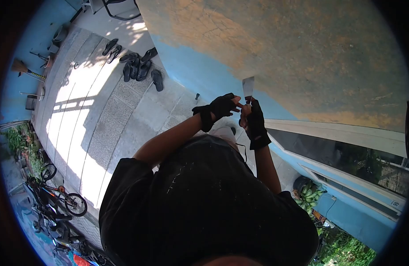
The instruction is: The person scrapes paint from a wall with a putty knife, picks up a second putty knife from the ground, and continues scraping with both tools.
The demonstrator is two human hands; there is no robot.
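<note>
My right hand [255, 122], in a black fingerless glove, is closed round the handle of a putty knife [248, 87]. Its wide metal blade points up, close in front of the patchy wall [302, 48]. On the left, my left hand [222, 107] wears a matching glove. Its fingers reach across to my right hand with gaps between them, near the base of the putty knife. Whether the left fingertips touch the handle is hard to make out. Most of the handle is hidden inside my right hand.
Several dark sandals [136, 66] lie on the paved floor [120, 115]. Below the wall's blue band, a window [342, 153] runs along the right. A potted plant [308, 195] stands lower right. Bicycles [71, 204] and motorbikes are at lower left, and a broom [25, 68] at far left.
</note>
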